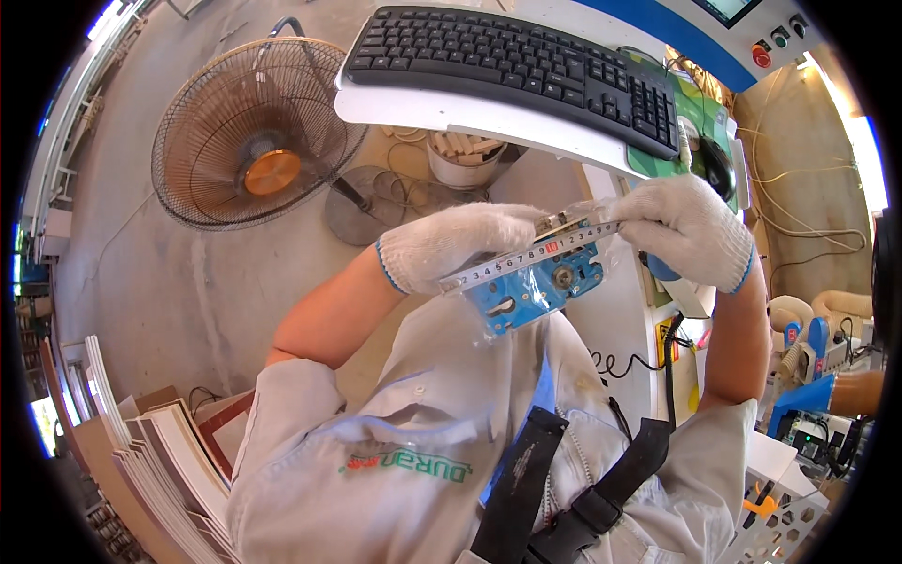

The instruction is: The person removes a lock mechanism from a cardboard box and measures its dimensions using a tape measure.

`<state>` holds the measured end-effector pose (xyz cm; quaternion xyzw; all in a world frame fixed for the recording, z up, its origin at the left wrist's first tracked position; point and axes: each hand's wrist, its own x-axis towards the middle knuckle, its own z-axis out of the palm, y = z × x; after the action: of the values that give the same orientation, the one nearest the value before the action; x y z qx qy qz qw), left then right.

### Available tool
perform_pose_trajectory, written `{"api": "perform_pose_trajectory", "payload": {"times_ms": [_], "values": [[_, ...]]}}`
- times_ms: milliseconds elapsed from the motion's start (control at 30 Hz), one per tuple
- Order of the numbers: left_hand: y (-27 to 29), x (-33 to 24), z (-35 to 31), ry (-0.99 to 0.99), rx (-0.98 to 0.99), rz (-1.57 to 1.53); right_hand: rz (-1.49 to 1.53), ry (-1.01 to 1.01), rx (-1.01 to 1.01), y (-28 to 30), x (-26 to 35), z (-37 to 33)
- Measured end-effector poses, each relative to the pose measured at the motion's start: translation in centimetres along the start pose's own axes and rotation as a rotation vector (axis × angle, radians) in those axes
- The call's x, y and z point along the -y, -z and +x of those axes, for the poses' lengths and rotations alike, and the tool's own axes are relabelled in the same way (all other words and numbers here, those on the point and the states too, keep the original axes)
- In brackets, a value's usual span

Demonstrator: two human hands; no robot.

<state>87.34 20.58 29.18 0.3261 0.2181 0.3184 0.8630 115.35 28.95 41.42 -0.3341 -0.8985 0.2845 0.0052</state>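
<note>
In both white knitted gloves I hold a blue metal mortise lock body (534,297), wrapped in clear plastic, in front of my lap. A white measuring tape strip (512,263) with black marks lies slantwise along its upper side. My left hand (458,242) is closed round the lock's left upper part, its fingertips partly hidden behind the lock and plastic. My right hand (693,226) pinches the strip's right end beside the lock. Whether the right fingers also grip the lock's wrapping I cannot tell.
Beyond my hands a black keyboard (507,61) lies on a white shelf, with a black mouse (716,169) on a green mat. A caged floor fan (258,136) stands at left, near a white bucket (460,167) of wood offcuts. Stacked panels (174,451) lean at lower left.
</note>
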Motion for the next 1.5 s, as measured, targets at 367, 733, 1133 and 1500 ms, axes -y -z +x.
{"api": "perform_pose_trajectory", "payload": {"times_ms": [367,733,1133,1500], "values": [[-0.2,0.2,0.0,0.033,-0.014,0.033,0.019,0.021,0.009,-0.4,-0.2,-0.7],[-0.8,0.7,0.3,0.011,0.021,-0.170,0.005,0.095,-0.042,-0.4,0.1,-1.8],[-1.9,0.2,-0.6,-0.575,-0.350,0.534,0.208,-0.290,-0.439,-4.7,1.2,-8.0],[-2.6,-0.8,0.3,-0.345,-0.112,-0.194,0.125,-0.269,-0.376,-5.7,-0.2,-8.2]]}}
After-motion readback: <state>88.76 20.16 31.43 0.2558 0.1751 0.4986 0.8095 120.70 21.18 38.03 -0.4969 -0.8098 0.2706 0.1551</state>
